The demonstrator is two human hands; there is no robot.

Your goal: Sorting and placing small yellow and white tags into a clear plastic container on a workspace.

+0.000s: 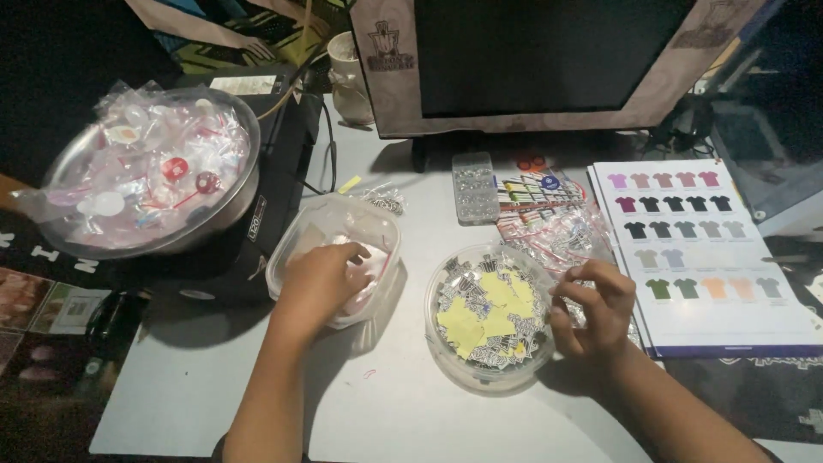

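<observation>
My left hand (319,283) reaches into a square clear plastic container (296,236) on the grey table, fingers curled down on the pinkish contents; I cannot tell whether it grips anything. My right hand (594,309) hovers at the right rim of a round clear plastic bowl (454,364) that holds pale yellow paper cut-outs and several small black-and-white printed pieces (489,313). Its fingers are bent close together beside the bowl, near a pile of small clear bags (561,236). Whether a small piece sits between the fingertips is not visible.
A metal basin (236,201) full of clear-bagged badges stands at the left on a black device. A dark monitor (531,51), a mug (347,64), a clear bead box (474,187) and a shirt colour chart (694,249) lie behind and to the right.
</observation>
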